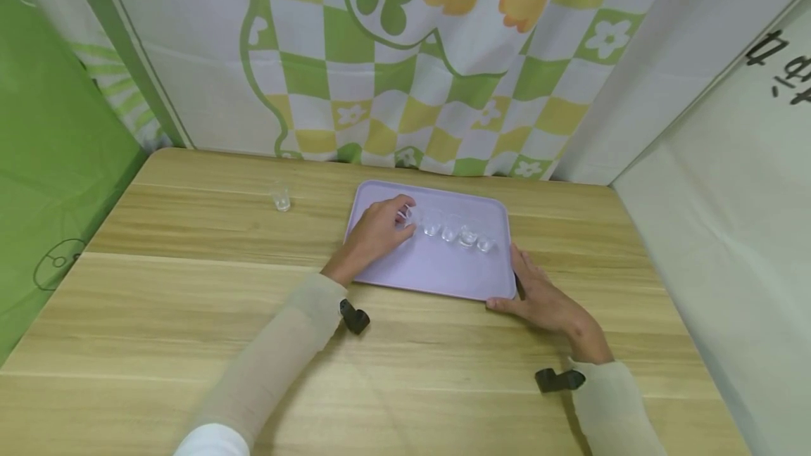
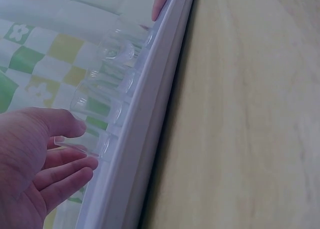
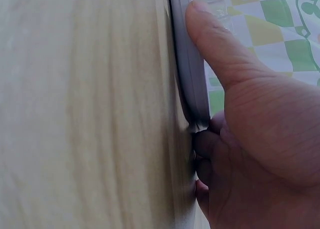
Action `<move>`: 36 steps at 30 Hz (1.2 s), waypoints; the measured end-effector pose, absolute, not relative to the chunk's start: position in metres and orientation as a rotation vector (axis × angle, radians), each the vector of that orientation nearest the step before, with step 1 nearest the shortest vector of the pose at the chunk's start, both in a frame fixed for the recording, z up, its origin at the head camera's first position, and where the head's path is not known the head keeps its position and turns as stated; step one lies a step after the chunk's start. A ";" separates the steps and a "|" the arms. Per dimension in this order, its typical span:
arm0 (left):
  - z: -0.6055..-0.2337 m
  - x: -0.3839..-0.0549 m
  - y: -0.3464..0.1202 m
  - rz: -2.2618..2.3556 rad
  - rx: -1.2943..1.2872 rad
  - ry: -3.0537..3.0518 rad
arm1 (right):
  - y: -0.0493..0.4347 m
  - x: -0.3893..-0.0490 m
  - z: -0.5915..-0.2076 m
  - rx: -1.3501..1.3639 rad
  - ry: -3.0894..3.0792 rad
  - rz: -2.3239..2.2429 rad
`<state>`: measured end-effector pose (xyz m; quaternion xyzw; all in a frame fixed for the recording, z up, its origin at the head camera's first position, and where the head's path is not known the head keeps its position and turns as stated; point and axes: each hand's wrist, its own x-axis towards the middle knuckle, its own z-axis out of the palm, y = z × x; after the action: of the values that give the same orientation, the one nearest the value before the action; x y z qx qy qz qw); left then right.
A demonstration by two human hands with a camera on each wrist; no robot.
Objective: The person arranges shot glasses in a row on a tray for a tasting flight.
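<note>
A lilac tray [image 1: 431, 276] lies on the table with several small clear glasses standing in a slanting row across it. At the left end of that row, my left hand [image 1: 378, 229] holds a small clear glass [image 2: 100, 144] between its thumb and fingers, the glass's base close to the tray surface. The other glasses [image 1: 467, 236] stand side by side to its right. My right hand [image 1: 546, 301] grips the tray's near right corner, its thumb [image 3: 215, 34] along the front rim and its fingers against the right side.
Another small clear glass [image 1: 281, 199] stands apart on the wooden table [image 1: 190, 301], left of the tray. A checked, flowered curtain [image 1: 412, 90] hangs behind the table's back edge. Green cloth [image 1: 57, 146] hangs on the left and a pale sheet [image 1: 728, 181] on the right.
</note>
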<state>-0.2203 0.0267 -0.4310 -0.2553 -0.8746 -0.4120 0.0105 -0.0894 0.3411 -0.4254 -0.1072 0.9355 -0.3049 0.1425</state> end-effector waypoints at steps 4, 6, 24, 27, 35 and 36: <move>-0.432 -0.220 0.027 -1.290 -0.797 -2.734 | 0.341 -0.089 -0.426 -0.306 2.700 -0.878; -0.432 -0.220 0.027 -1.286 -0.801 -2.736 | 0.341 -0.089 -0.426 -0.307 2.700 -0.882; -0.434 -0.222 0.025 -1.242 -0.850 -2.743 | 0.341 -0.089 -0.426 -0.332 2.698 -0.907; -0.433 -0.222 0.024 -1.233 -0.849 -2.750 | 0.341 -0.089 -0.426 -0.331 2.694 -0.909; -0.432 -0.222 0.020 -1.199 -0.840 -2.758 | 0.341 -0.090 -0.426 -0.341 2.690 -0.917; -0.432 -0.222 0.019 -1.195 -0.838 -2.759 | 0.341 -0.090 -0.426 -0.343 2.689 -0.917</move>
<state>-0.2218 0.0193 -0.4317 -0.2683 -0.8839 -0.3830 0.0104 -0.0901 0.3411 -0.4257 -0.1187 0.9305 -0.3172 0.1397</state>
